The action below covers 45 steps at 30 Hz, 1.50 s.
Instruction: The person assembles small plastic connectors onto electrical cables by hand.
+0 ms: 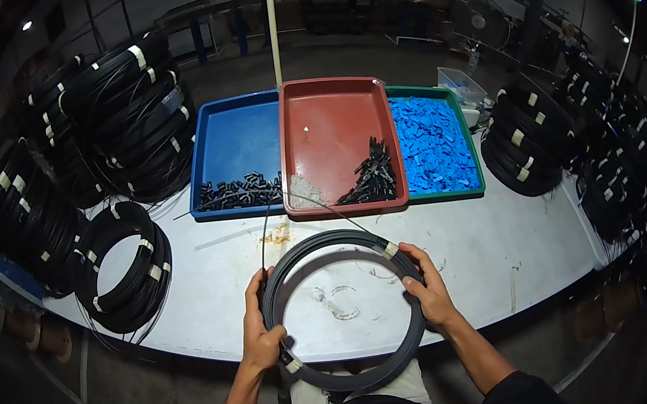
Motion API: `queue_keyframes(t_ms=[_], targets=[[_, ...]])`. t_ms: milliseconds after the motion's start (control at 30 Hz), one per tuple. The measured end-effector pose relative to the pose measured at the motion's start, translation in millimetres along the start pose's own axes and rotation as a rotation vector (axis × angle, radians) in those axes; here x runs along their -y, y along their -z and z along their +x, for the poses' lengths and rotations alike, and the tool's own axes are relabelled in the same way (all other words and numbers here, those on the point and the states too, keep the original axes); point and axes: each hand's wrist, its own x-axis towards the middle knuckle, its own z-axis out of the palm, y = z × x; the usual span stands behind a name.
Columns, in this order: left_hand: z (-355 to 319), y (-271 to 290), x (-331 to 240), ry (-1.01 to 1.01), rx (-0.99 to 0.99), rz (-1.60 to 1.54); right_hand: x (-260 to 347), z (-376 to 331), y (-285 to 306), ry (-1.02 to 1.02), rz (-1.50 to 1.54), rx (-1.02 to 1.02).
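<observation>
Between my hands is a coil of black cable, bound with pale tape at its upper right and lower left. It is held up over the table's near edge, its lower part in front of my lap. My left hand grips the coil's left side, thumb toward the inside. On the right side, my right hand is closed round the coil, thumb on its face near the upper tape. Two loose cable ends stick out from the coil toward the trays.
Behind the coil on the white table stand a blue tray and a red tray with small black parts, and a green tray of blue pieces. Stacked black coils rise at left; more coils stand at right.
</observation>
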Motion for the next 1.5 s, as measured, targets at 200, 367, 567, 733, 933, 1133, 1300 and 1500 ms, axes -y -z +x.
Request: queue_keyframes(t_ms=[200,367,567,733,933,1133,1300,1500], targets=[[12,3,7,0.014,0.013,0.122,-2,8,2,0.0,-0.067,0.052],[11,0,8,0.065,-0.042,0.155,-7,23,13,-0.025,-0.236,0.127],[8,10,18,0.056,-0.012,0.248,-3,32,13,-0.072,-0.409,0.168],[17,11,18,0.146,-0.092,0.115,-8,77,14,-0.089,-0.465,0.199],[52,25,19,0.243,-0.29,0.077,19,145,-36,-0.22,-0.604,0.395],[71,30,15,0.133,-0.4,0.538,-11,151,-56,0.053,-0.614,0.292],[64,29,-5,0.125,-0.444,0.738,-10,148,-47,0.149,-0.488,0.237],[49,32,9,-0.032,-0.697,0.556,-9,154,-47,0.128,-0.497,0.223]])
